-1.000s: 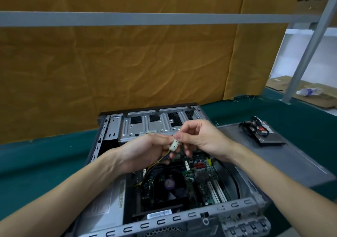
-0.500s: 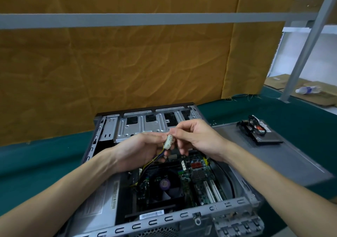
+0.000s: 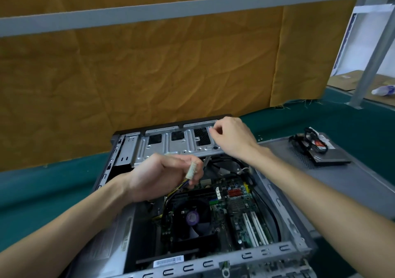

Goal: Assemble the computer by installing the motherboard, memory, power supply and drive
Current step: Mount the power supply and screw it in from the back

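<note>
At the centre of the frame the left hand [image 3: 158, 177] curls its fingers round a white power connector [image 3: 192, 169], whose yellow and black wires [image 3: 181, 187] trail down into the open computer case [image 3: 284, 215] that fills the lower middle. Just above and to the right, the right hand [image 3: 233, 138] hangs over the far right end of the silver drive cage [image 3: 171, 147] with fingers loosely curled and nothing in them. Inside the case the motherboard [image 3: 237, 209] lies flat with its black CPU fan [image 3: 192, 220] beside it, and a drive with cables [image 3: 320, 149] rests on the grey side panel [image 3: 342, 177] at right.
</note>
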